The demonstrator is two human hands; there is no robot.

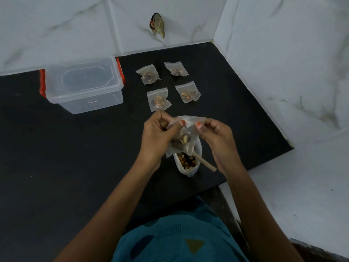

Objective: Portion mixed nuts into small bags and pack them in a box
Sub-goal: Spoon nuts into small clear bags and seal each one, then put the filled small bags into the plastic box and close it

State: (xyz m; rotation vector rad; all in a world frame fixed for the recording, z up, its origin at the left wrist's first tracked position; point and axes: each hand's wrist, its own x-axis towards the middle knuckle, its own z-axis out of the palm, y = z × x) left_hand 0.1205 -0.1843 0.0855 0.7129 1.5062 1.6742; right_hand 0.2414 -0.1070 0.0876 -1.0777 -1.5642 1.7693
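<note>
Both hands hold one small clear bag with a few nuts in it, above the counter. My left hand pinches the bag's top left edge and my right hand pinches its top right edge. Below them stands the big open pouch of mixed nuts with a wooden scoop handle sticking out to the right. Several filled small bags lie flat on the black counter behind my hands. A clear plastic box with red clips and its lid on sits at the back left.
White marbled tiles form the back wall and the right wall, so the counter ends in a corner. A small dark object hangs on the back wall. The counter's front edge runs just beyond the pouch on the right.
</note>
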